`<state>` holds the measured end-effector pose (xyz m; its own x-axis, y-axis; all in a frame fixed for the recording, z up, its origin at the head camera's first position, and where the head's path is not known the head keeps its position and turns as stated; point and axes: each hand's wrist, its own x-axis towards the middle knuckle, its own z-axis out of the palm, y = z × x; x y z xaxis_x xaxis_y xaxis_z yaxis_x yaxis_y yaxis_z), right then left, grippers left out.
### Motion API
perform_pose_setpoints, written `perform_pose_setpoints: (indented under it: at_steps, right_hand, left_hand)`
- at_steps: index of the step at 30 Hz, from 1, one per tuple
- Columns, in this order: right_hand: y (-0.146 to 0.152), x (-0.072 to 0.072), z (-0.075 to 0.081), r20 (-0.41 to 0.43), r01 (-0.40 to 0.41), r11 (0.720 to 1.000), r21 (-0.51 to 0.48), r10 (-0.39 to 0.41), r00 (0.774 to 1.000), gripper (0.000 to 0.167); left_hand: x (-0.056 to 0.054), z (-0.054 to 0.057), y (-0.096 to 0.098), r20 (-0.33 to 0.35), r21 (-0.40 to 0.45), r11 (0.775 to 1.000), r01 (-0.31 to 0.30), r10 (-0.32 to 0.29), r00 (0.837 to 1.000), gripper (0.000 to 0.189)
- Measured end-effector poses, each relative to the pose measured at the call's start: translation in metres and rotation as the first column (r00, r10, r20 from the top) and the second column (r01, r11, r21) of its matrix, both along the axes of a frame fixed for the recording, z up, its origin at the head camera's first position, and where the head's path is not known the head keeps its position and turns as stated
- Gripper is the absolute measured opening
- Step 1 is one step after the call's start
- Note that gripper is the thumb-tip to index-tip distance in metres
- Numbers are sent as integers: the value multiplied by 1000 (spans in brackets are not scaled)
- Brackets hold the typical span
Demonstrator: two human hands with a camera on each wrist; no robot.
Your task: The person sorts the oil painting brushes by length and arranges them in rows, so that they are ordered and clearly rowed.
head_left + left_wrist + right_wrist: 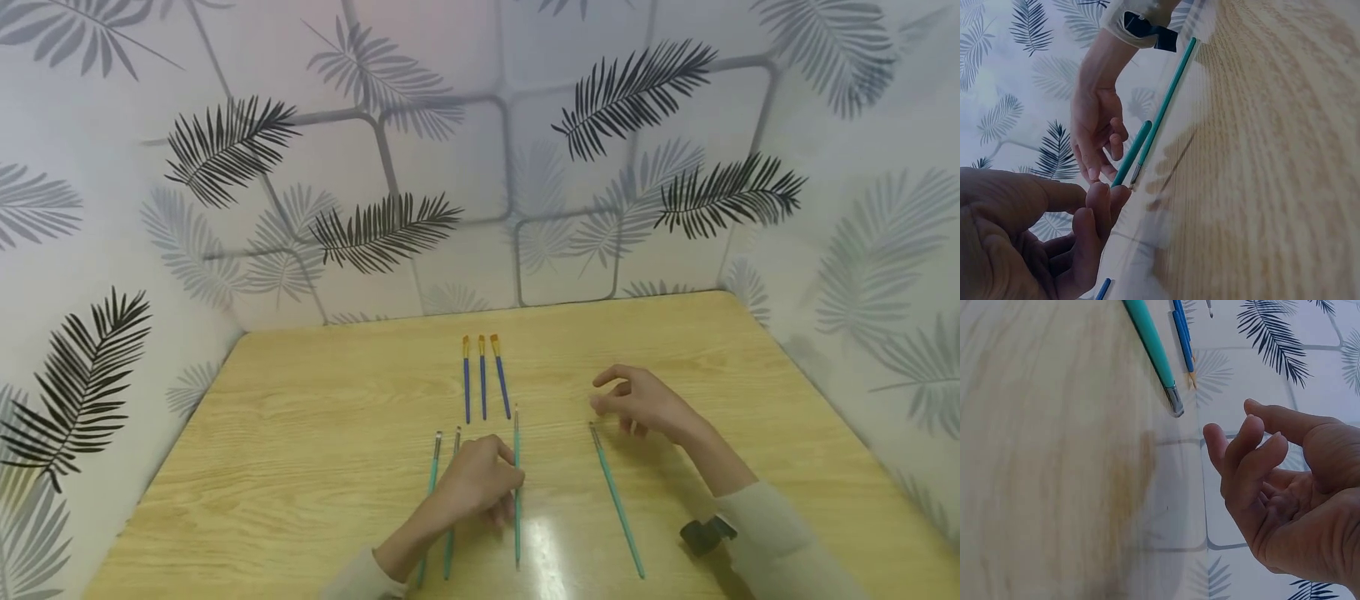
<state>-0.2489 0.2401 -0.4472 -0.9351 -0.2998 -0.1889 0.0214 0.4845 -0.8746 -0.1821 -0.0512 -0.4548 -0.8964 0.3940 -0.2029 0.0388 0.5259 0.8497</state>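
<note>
In the head view my left hand (480, 479) pinches a thin teal paintbrush (517, 529) between thumb and fingers, its tip pointing to the far side. The left wrist view shows that brush's teal handle (1133, 153) coming out past my fingertips. My right hand (645, 404), fingers loosely bent and holding nothing, hovers just beyond the tip of another teal paintbrush (618, 504), which lies slanted on the table. In the right wrist view that brush's metal ferrule (1174, 401) lies apart from the fingers. Two more teal paintbrushes, a left one (433, 471) and one partly hidden (450, 554), lie by my left hand.
Three blue paintbrushes with orange bristles, the middle one (483, 387) among them, lie side by side farther back on the wooden table (315, 400). Leaf-patterned wall covering (465, 167) rises behind the table. A dark strap device (705, 536) sits at my right wrist.
</note>
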Motion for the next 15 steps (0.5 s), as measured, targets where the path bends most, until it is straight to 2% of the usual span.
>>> perform_pose_setpoints:
  at_steps: [5,11,15]
  right_hand:
    - [1,1,-1,3,4,1000,1,-4,1000,55]
    - [5,8,-1,45,-12,1000,-12,12,999,54]
    - [7,14,-1,58,-28,999,22,27,998,49]
  left_hand:
    - [-1,0,-3,7,4,1000,-8,8,1000,35]
    - [1,-1,-7,-6,-12,1000,-3,3,1000,37]
    - [3,-2,-13,-12,-16,1000,18,-18,1000,38]
